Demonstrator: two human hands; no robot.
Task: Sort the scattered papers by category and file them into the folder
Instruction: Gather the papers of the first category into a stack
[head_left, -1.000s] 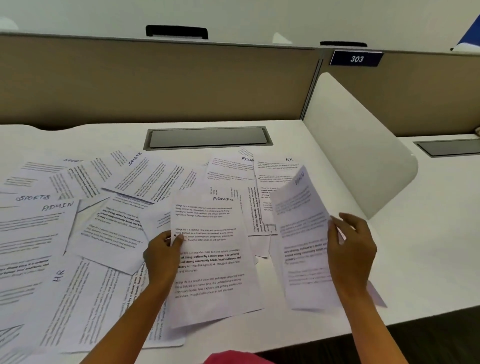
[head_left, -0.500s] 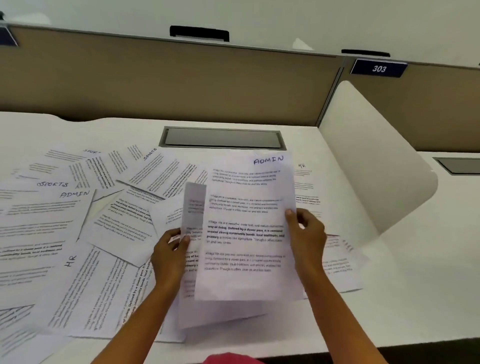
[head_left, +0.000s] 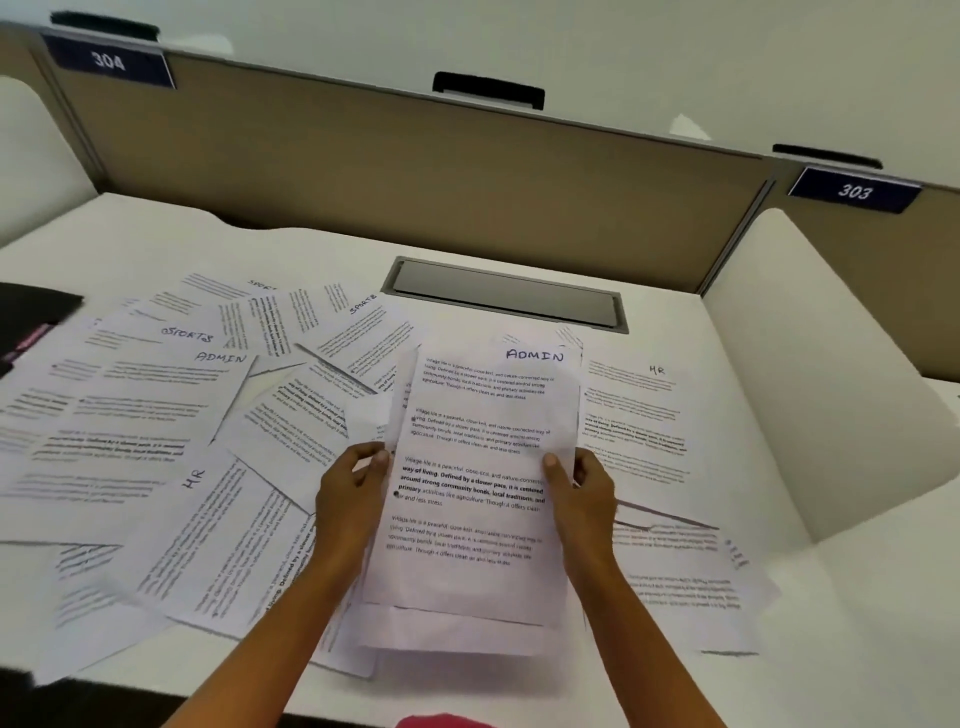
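Two hands hold my ADMIN stack (head_left: 483, 499) in the middle of the frame. My left hand (head_left: 350, 499) pinches its left edge and my right hand (head_left: 584, 493) pinches its right edge, thumbs on top. The bottom edges do not line up, so I think I should tap the stack on the counter (head_left: 701, 353) to make it even, and grip softly so it does not bend.

Many loose papers lie all around. One more ADMIN sheet (head_left: 135, 410) lies at the left, with SPORTS sheets (head_left: 322, 322) above it. An HR sheet (head_left: 634, 415) lies to the right. A dark thing (head_left: 31, 317) at the far left edge may be the folder; I cannot tell. The papers overlap, so picking one could drag others.
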